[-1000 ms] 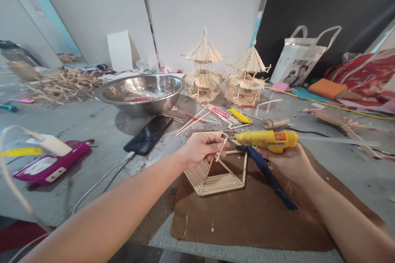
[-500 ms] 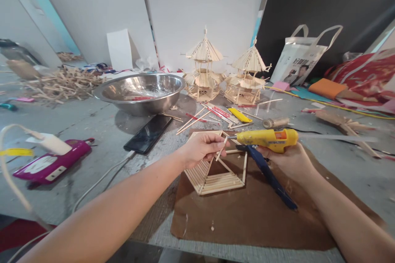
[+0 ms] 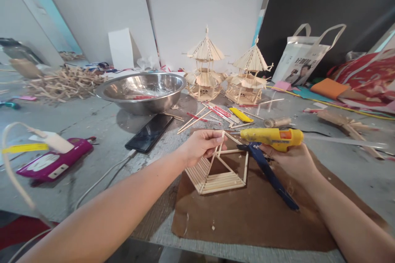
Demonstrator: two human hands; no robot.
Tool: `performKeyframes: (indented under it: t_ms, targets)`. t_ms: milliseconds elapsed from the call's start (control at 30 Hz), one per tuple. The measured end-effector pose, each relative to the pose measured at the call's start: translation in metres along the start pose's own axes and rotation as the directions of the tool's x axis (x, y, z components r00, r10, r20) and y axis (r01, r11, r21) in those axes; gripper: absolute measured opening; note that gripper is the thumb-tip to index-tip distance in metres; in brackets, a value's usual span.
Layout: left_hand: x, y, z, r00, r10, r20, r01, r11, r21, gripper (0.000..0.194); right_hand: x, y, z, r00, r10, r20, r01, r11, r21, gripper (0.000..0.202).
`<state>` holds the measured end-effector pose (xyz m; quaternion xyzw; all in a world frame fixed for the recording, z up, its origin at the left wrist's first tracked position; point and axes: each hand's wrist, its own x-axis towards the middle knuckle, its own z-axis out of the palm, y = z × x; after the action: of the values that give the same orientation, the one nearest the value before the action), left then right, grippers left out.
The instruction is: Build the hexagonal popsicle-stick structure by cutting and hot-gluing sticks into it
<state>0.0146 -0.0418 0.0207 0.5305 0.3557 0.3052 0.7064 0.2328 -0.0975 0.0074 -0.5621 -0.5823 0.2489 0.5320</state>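
Between the thumb and fingers of my left hand [image 3: 203, 146] is a short wooden stick [image 3: 220, 143], above a flat, many-sided frame of wooden sticks [image 3: 224, 181]. Rows of sticks fill some of the frame's sections; others are open. My right hand [image 3: 293, 162] is wrapped round a yellow hot glue gun [image 3: 262, 136], its nozzle pointing left, close to the stick. A clear glue stick [image 3: 345, 140] juts from its back. Blue-handled cutters [image 3: 273, 178] slant beneath the gun, by the right fingers; whether that hand also grips them I cannot tell.
A brown cloth [image 3: 247, 226] lies under the frame. Behind it are loose sticks, a yellow utility knife [image 3: 240, 115], a steel bowl [image 3: 142, 107] and two stick pavilions [image 3: 205, 78] [image 3: 250, 74]. At left are a phone [image 3: 149, 133], a purple power strip [image 3: 72, 158] and cables.
The short stick in my left hand has tilted more upright. The glue gun has drawn slightly to the right, away from the stick.
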Motion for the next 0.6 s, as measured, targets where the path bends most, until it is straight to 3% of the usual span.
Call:
performKeyframes:
  t_ms: [167, 400, 600]
  targets:
    - [0.002, 0.001, -0.002, 0.996, 0.035, -0.085, -0.045, 0.992, -0.119, 0.016, -0.007, 0.002, 0.007, 0.998, -0.052, 0.027, 0.05, 0.996, 0.08, 0.022]
    - [0.003, 0.0, -0.002, 0.993, 0.05, -0.109, -0.07, 0.981, -0.181, 0.015, -0.009, 0.021, 0.005, 0.975, -0.165, 0.146, 0.18, 0.979, -0.093, 0.023]
    - [0.002, 0.001, 0.0, 0.993, 0.06, -0.104, -0.078, 0.979, -0.186, 0.014, -0.009, 0.02, 0.003, 0.951, -0.232, 0.202, 0.261, 0.957, -0.129, 0.021]
